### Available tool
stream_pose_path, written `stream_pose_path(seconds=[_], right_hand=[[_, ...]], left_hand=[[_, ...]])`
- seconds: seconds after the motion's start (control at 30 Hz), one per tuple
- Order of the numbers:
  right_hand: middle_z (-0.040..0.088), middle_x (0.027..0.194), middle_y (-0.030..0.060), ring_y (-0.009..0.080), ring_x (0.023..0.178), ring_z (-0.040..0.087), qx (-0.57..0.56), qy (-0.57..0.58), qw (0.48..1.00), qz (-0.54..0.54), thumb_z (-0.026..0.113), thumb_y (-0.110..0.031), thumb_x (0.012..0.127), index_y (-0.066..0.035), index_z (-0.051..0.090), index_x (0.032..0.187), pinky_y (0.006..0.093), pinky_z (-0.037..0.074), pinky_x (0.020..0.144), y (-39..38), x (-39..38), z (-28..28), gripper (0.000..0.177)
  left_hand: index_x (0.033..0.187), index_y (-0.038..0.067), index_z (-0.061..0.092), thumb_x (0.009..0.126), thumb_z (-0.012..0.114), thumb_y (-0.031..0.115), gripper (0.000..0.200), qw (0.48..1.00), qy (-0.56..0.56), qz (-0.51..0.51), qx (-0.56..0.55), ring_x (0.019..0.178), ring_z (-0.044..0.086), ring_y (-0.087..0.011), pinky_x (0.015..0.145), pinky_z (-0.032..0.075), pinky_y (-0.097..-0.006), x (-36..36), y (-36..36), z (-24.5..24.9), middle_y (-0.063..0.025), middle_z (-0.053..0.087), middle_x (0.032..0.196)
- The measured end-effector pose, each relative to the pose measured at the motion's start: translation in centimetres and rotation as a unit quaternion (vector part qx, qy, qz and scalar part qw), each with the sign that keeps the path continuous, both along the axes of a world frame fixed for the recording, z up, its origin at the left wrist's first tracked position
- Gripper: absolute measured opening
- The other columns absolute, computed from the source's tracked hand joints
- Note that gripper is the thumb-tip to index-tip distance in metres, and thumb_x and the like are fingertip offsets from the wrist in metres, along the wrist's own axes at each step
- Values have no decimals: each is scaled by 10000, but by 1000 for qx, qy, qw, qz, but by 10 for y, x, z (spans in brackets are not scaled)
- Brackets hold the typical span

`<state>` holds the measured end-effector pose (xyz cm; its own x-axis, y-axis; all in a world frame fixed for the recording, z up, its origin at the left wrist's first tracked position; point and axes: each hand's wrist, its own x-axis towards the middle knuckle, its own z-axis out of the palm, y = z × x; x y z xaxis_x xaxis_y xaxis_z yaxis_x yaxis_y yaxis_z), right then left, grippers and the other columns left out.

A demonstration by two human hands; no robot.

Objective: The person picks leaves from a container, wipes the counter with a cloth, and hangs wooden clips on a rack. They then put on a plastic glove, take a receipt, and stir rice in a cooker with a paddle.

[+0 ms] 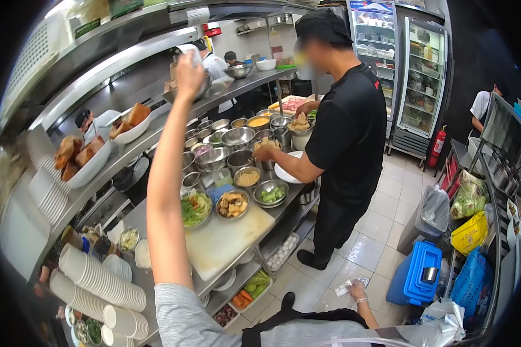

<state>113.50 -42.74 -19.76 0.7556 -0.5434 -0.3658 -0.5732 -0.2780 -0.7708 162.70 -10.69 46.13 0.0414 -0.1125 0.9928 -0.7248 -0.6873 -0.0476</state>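
Observation:
My left hand [189, 74] is raised to the upper steel shelf, its fingers closed around a crumpled white paper or cloth [190, 52], beside metal bowls. Low at the right, my right hand [358, 291] wears a clear plastic glove and grips a small white item with a printed label [344, 287], held above the tiled floor. Beneath my raised arm, a bowl of salad greens [195, 209] and a bowl of yellowish-brown pieces [233, 204] stand by a white cutting board [228, 238].
A co-worker in black [350, 115] handles food at the counter ahead. Stacked paper cups [101, 277] stand at the lower left, with filled white dishes [92, 165] on the shelf above. A blue bin [414, 274], bags and a rack line the right. Fridges [417, 81] stand behind.

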Motion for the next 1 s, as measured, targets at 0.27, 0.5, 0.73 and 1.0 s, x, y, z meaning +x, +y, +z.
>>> stream_pose_path(seconds=[0.27, 0.5, 0.73, 1.0], right_hand=[[639, 905, 212, 308, 911, 607, -249, 128, 960, -16, 596, -316, 758, 8, 643, 953, 422, 455, 834, -10, -40, -138, 381], [636, 898, 214, 329, 900, 602, -194, 213, 958, -10, 599, -321, 759, 3, 641, 925, 430, 457, 807, -6, -39, -153, 367], [633, 892, 216, 349, 888, 598, -187, 219, 958, -17, 602, -327, 760, -1, 638, 896, 439, 459, 780, -10, -25, -153, 355], [630, 884, 218, 372, 874, 592, -190, 208, 959, -18, 605, -333, 762, -6, 636, 864, 448, 462, 750, -12, -26, -170, 343]], left_hand=[[1174, -65, 509, 657, 663, 535, 806, 977, 104, 84, -165, 1098, 514, -383, 943, 392, -438, 159, 4, 117, -273, 532, 1158], [782, -60, 656, 733, 604, 497, 562, 955, 264, -89, -104, 814, 633, -319, 752, 462, -383, 219, -43, 146, -223, 652, 812], [778, -104, 623, 764, 601, 382, 487, 940, 267, -157, -145, 679, 577, -235, 616, 427, -392, 221, -98, 176, -193, 616, 729], [1100, 43, 602, 804, 555, 260, 371, 958, 176, 189, 122, 1014, 576, -371, 861, 447, -403, 105, -61, 146, -214, 607, 1071]])
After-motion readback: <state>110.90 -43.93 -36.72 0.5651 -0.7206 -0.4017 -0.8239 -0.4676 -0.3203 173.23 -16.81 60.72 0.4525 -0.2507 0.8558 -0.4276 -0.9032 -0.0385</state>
